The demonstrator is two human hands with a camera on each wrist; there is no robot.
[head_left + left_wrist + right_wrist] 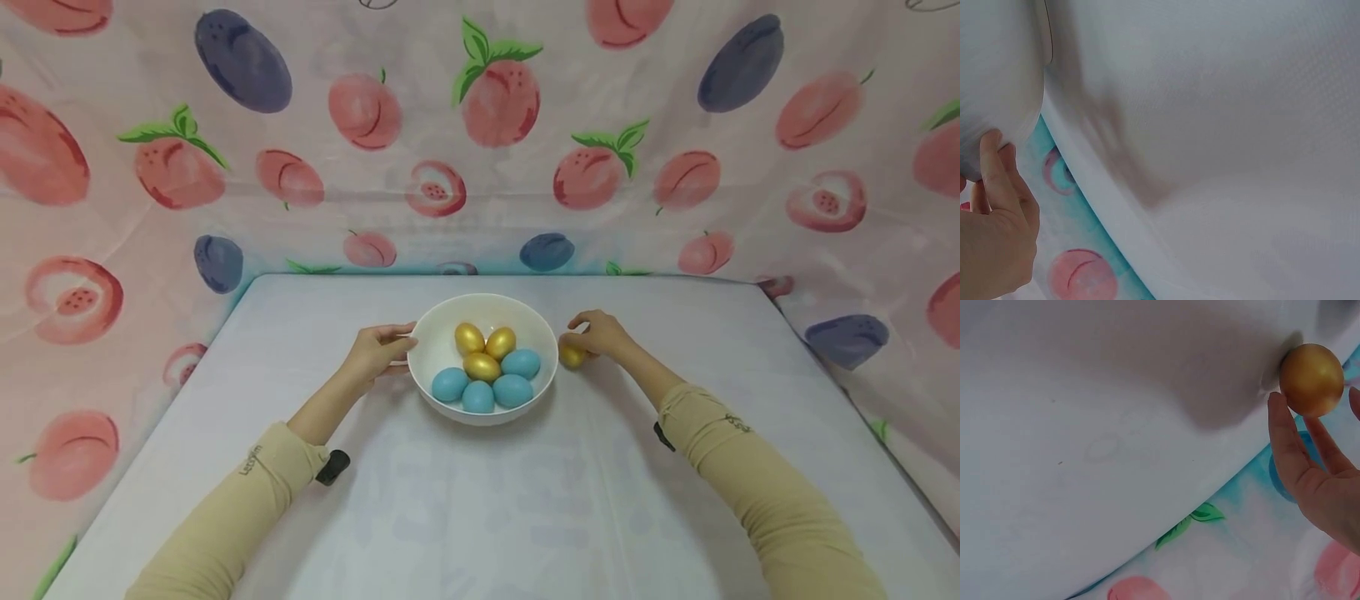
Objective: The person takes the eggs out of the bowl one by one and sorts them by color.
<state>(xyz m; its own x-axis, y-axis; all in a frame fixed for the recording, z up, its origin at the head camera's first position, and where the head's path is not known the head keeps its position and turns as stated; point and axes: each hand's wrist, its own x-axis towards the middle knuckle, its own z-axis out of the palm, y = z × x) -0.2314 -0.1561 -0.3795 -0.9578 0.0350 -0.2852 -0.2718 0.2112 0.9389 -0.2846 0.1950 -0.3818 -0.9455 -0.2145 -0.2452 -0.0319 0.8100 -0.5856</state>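
A white bowl (483, 419) stands mid-table, holding three gold eggs (482, 367) and several light blue eggs (513, 390). My left hand (375, 354) grips the bowl's left side, thumb at the rim and fingers along the outer wall. In the left wrist view, the fingers of this left hand (1007, 206) lie against the bowl's wall (1000, 69). Just right of the bowl, my right hand (600, 335) holds another gold egg (572, 357). The right wrist view has this gold egg (1311, 380) at the fingertips of the right hand (1322, 469), between fingers and thumb.
A white cloth covers the table (480, 517). Behind it and along both sides hangs a curtain (510, 183) printed with peaches and plums. Black straps or devices (333, 467) show at both wrists, below the beige sleeves (225, 517).
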